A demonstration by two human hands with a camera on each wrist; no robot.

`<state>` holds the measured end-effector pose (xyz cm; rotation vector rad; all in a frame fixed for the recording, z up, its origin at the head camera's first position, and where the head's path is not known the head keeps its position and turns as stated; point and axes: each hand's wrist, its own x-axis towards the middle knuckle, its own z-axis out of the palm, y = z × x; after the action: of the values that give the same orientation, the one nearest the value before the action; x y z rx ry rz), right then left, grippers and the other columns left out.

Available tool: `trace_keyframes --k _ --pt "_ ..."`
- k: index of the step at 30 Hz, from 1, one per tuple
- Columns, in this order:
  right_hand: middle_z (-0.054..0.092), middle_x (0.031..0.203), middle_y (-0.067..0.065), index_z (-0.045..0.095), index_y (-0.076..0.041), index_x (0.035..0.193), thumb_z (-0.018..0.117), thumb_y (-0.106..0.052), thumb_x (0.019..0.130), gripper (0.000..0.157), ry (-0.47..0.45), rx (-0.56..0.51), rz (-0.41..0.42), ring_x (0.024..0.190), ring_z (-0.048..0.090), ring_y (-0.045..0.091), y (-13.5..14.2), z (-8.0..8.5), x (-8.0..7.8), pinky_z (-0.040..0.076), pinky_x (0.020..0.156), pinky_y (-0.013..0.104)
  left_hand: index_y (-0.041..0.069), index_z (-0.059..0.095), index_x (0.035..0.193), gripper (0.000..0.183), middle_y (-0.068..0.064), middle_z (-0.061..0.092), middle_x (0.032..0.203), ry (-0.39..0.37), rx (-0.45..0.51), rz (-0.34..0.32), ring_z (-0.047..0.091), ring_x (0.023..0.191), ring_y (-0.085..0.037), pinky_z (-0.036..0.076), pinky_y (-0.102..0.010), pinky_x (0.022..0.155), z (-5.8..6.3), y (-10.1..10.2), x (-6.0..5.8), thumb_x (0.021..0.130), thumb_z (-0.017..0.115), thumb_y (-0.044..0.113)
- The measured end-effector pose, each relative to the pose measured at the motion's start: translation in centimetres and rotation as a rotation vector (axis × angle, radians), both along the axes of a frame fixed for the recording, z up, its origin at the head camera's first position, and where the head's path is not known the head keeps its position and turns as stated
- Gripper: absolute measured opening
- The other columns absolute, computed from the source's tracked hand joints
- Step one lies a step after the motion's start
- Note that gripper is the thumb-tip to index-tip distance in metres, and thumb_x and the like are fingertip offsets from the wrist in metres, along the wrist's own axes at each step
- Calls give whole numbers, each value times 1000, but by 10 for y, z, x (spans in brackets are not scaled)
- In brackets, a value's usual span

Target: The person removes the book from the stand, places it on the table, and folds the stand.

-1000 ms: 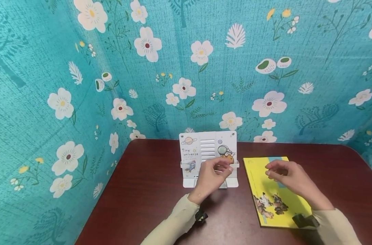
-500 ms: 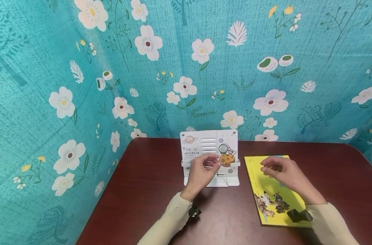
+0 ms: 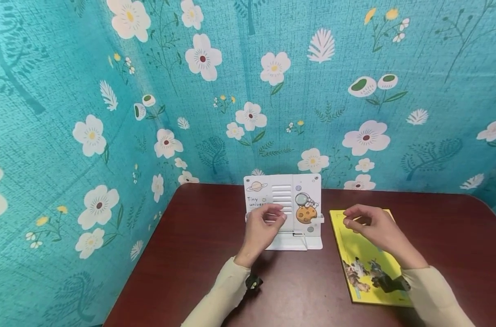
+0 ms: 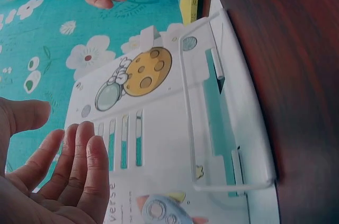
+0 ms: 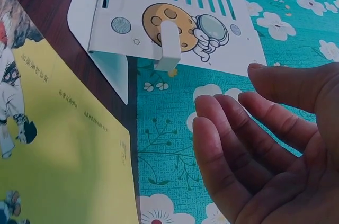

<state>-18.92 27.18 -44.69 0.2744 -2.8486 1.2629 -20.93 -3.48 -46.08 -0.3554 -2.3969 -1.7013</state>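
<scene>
A white book stand (image 3: 286,186) printed with a planet, a rocket and an astronaut on an orange moon stands upright near the table's back edge. My left hand (image 3: 262,229) hovers in front of its left half, fingers loosely bent, holding nothing; the left wrist view shows a gap between thumb and fingers. Above the yellow book (image 3: 350,254), which lies flat to the right of the stand, my right hand (image 3: 376,229) hangs in the air. Its fingers (image 5: 222,166) are relaxed and apart from the thumb, with nothing between them. Part of the book is hidden under that arm.
The dark red wooden table (image 3: 182,254) has rounded back corners. Behind it and at the left hangs a turquoise flowered cloth (image 3: 215,91). A black wrist camera (image 3: 254,282) is strapped at my left sleeve.
My left hand has drifted left, away from the stand's right half, uncovering the astronaut picture. My right hand has shifted slightly left and up over the book. The head view has turned a little.
</scene>
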Motion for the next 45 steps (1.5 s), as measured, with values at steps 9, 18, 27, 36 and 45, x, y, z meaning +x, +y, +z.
trace_keyframes --k 9,18,27,36,45 --pt "76 106 15 72 -3 114 75 -13 95 21 10 3 0 86 74 26 -5 -3 -4 58 66 24 5 78 110 21 -10 80 94 22 -10 42 79 86 -21 63 -22 76 -2 -13 -2 90 80 11" --pt "75 109 17 71 -3 115 74 -14 96 22 2 0 6 87 74 28 -10 -5 -12 59 67 24 7 79 109 20 -10 80 95 32 -9 89 79 86 -21 65 -29 79 -5 -29 -5 90 80 12" --pt "76 112 20 71 -1 116 73 -12 97 22 2 -12 0 87 76 29 -16 -6 -19 61 67 29 8 79 111 21 -11 81 99 29 4 124 79 86 -23 65 -32 79 2 -42 -9 90 80 13" --pt "75 112 20 70 -2 118 72 -15 98 24 -4 -25 -14 89 75 29 -25 -4 -26 59 68 24 9 79 110 19 -11 80 99 56 20 158 79 84 -21 65 -34 80 7 -56 -16 91 80 12" --pt "77 107 19 70 0 117 69 -14 100 22 -3 -33 -12 92 76 33 -28 -4 -30 63 72 34 6 78 111 21 -12 80 100 69 59 215 78 87 -25 65 -38 82 8 -72 -21 90 80 8"
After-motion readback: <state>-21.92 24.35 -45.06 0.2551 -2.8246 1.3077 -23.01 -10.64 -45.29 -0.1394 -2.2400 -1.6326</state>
